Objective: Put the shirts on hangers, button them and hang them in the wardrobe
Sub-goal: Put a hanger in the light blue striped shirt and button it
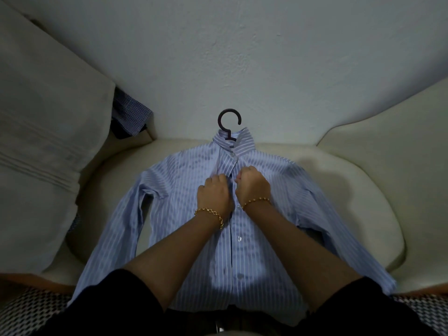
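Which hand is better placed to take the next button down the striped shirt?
Probably right. The next small pale button on the blue-and-white striped shirt lies by the wrist of the right hand, on its side of the front opening; the left hand sits across that opening.

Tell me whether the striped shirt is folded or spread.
Spread flat: the striped shirt lies front-up, sleeves out, hanger hook above its collar.

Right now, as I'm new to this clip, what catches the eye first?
A blue striped shirt lies flat, front up, on the cream seat at centre, a dark hanger hook poking from its collar. The left hand and right hand meet at its button strip below the collar, fingers curled on the fabric.
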